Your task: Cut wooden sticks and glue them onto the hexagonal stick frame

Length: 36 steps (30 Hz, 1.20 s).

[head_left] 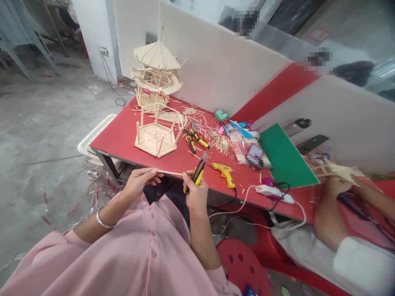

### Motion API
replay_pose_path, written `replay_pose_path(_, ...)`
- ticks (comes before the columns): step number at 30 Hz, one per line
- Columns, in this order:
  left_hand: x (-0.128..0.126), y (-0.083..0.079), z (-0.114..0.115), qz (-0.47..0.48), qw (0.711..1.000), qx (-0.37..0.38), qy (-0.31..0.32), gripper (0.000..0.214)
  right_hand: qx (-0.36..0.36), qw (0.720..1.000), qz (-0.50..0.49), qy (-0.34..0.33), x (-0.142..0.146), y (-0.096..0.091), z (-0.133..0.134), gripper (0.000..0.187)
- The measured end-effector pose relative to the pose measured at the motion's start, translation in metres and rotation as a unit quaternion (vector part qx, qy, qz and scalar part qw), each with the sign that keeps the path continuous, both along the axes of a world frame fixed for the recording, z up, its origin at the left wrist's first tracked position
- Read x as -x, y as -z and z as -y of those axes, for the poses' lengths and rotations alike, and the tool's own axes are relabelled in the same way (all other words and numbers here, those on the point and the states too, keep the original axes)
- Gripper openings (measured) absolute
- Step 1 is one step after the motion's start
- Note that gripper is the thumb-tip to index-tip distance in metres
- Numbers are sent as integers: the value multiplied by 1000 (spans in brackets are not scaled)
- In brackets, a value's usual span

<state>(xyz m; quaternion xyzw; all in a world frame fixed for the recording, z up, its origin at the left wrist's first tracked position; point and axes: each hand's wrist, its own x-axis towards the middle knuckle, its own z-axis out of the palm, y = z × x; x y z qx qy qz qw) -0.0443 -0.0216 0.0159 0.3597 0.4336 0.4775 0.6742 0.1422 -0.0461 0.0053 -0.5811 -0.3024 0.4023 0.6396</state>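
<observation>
The tower (157,57) stands at the far left corner of the desk (114,131), with the frame (156,142) in front of it, toward the near edge. Right of the frame lie the pliers (191,146), then scattered sticks (222,144), then packets (238,147) toward the far edge. Right of the packets is the board (286,160), with the power strip (272,192) before it. The glue gun (224,172) lies by the near edge, left of the strip. Before that edge, a stick (170,172) spans from left grip (142,179) to right grip (196,197), the cutter (200,167) in the right grip
</observation>
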Motion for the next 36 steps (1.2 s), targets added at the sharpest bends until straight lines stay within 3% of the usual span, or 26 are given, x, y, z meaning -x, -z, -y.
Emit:
replay_pose_path(3,7,3,-4,-41,999,-15,21,35,3,1000,26,-10,-5,1,2,38)
replay_pose_path(6,13,0,-9,-155,980,-124,23,35,17,994,92,-54,-6,-1,5,36)
replay_pose_path(9,12,-5,-10,-216,939,-238,124,31,27,978,162,-128,0,-7,5,31)
replay_pose_path(11,6,-6,-9,-201,931,-222,207,32,24,969,197,-150,5,-11,6,30)
replay_pose_path(12,2,-5,-8,-194,936,-206,211,33,20,966,213,-143,7,-12,7,30)
replay_pose_path(16,-5,-2,-4,-141,976,-137,91,41,-25,941,324,-93,4,-16,16,37)
replay_pose_path(21,-5,-2,-3,-43,996,-32,74,55,-107,863,479,-120,0,-15,32,35)
replay_pose_path(26,-5,-4,-2,-20,998,-32,51,46,-128,801,577,-98,5,-12,37,36)
replay_pose_path(36,-3,-5,2,-17,997,-51,62,42,-171,763,620,-67,4,-13,35,33)
